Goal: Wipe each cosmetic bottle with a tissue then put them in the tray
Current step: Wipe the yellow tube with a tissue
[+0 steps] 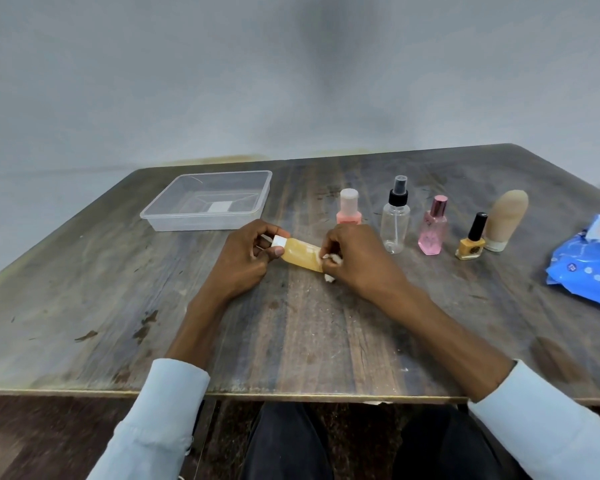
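Near the table's [153, 323] middle, the left hand [243, 261] grips the white-capped end of an amber bottle [302, 254] lying sideways, while the right hand [357, 261] pinches a crumpled tissue [329, 271] against its other end.

The table [118, 306] is worn, matt wood — scuffed and stained. The tray [160, 216] is clear, smooth plastic; the blue wipes pack [582, 268] looks like glossy film.

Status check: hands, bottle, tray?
Left hand grips amber bottle cap end; right hand wipes with tissue. Tray holds no bottles. Path unobstructed.
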